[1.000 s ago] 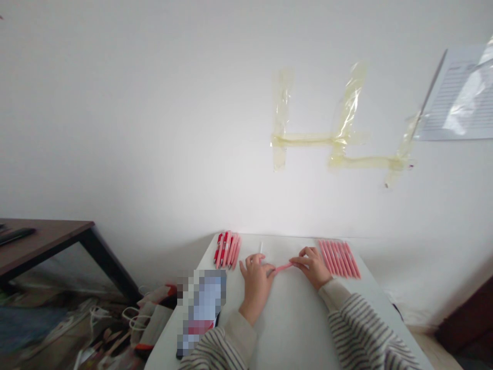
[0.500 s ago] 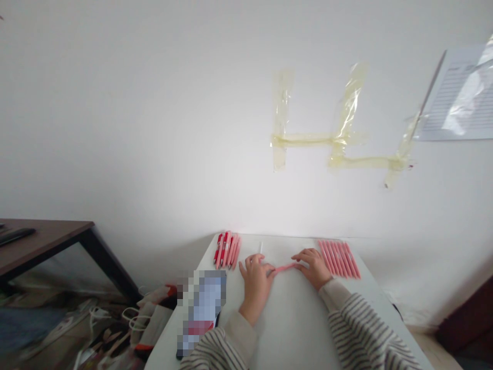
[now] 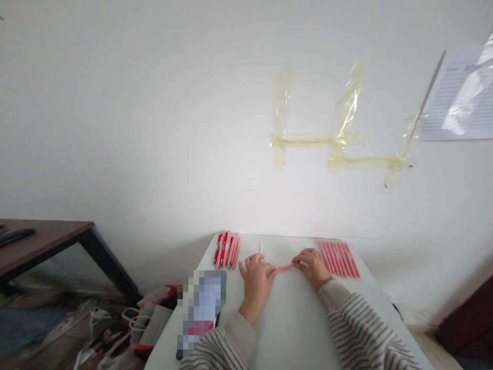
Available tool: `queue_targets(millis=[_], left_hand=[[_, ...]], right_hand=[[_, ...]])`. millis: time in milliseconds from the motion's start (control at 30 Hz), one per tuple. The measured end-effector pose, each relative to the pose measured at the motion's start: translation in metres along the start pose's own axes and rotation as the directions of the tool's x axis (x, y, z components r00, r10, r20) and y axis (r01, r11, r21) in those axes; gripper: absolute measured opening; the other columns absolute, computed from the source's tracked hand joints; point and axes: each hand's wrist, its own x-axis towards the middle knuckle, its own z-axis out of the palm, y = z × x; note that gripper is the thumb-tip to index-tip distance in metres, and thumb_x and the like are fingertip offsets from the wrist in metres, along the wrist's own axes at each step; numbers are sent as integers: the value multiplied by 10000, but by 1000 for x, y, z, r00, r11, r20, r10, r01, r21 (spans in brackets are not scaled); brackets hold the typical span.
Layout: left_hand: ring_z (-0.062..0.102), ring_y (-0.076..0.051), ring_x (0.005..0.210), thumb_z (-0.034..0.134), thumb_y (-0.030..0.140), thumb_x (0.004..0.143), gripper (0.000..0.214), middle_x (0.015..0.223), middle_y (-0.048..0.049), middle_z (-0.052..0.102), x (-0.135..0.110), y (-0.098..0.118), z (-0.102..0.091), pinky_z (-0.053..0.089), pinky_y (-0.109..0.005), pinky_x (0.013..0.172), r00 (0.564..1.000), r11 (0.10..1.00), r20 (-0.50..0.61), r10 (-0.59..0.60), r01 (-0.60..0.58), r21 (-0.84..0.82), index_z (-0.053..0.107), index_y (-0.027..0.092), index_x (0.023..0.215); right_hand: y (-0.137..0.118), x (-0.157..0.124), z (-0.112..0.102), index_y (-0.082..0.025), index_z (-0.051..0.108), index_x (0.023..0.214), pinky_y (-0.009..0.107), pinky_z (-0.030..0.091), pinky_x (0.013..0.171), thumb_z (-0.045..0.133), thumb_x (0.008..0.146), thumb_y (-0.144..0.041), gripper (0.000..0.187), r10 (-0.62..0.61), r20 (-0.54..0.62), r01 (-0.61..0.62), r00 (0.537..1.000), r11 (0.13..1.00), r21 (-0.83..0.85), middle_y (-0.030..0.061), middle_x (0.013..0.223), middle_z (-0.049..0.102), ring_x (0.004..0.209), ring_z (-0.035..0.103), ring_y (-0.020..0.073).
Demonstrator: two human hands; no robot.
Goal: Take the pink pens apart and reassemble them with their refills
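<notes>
A slim pink pen (image 3: 285,267) lies crosswise between my hands, just over the white table (image 3: 296,318). My left hand (image 3: 256,282) pinches its left end between thumb and forefinger. On its right end, the fingertips of my right hand (image 3: 313,267) are closed. Both ends are partly covered by my fingers. Beyond my left hand a thin white stick-like piece (image 3: 261,247) rests on the table. To the left is a bunch of red and pink pens (image 3: 227,250). Right of my right hand, several pink pens (image 3: 339,259) lie side by side in a row.
A phone (image 3: 204,311), its screen blurred out, lies along the table's left edge. The white wall (image 3: 154,128) rises directly behind the table. At far left stands a brown desk (image 3: 46,239), with bags and shoes (image 3: 127,329) on the floor below.
My right fingertips have closed in on the right end of the pink pen. My left hand and the other pens look the same.
</notes>
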Motion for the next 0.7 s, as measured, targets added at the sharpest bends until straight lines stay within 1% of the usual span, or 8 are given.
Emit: queue_targets(millis=[167,267,700], left_hand=[[452,-270,1253,762,341,771,52,1223,-16,597,-1,-1,1,175,-675,1159,1000,1000,-15,12,-12,-13,769,351,822],[449,-272,1259,765,335,769,54,1221,-15,596,-1,-1,2,176,-679,1157,1000,1000,-20,11,-11,-11,768,351,821],[441,-275,1269,762,319,771,49,1233,-11,592,0,-1,0,174,-683,1154,1000,1000,2,-5,5,5,762,344,813]], right_hand=[[-7,1,-6,-304,751,982,409,467,893,613,932,-280,149,-77,-94,80,993,996,25,47,928,730,979,600,250],[-10,2,-8,-301,748,989,405,474,888,607,939,-286,151,-100,-120,102,988,995,17,51,921,727,968,601,246],[-6,1,-8,-289,749,968,438,485,895,591,945,-305,161,-93,-122,98,988,995,37,57,911,724,976,587,262]])
